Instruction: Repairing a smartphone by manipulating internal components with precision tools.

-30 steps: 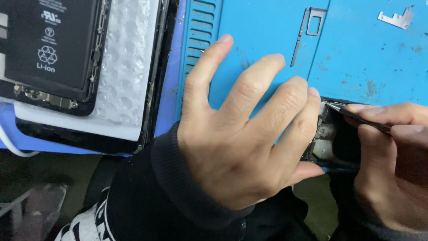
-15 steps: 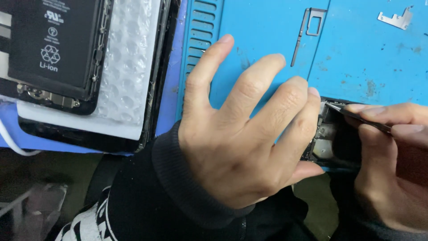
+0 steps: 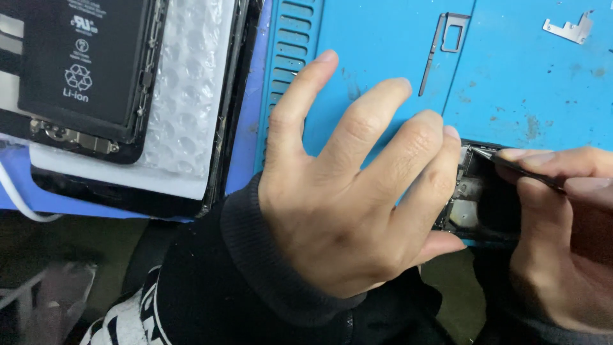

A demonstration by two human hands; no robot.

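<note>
The left hand (image 3: 348, 191) lies flat on the blue mat (image 3: 383, 51), fingers spread wide, its thumb and little finger steadying a small opened phone (image 3: 472, 204) at the mat's near edge. The right hand (image 3: 562, 243) pinches thin tweezers (image 3: 517, 167) between narrow fingers, the tip touching the phone's upper corner. Toward the mat's far edge lie a card tray (image 3: 447, 38) and, near the far right corner, a small metal bracket (image 3: 568, 29). Left of the mat, another opened phone with a black battery (image 3: 83, 64) rests on bubble wrap (image 3: 185, 108).
</note>
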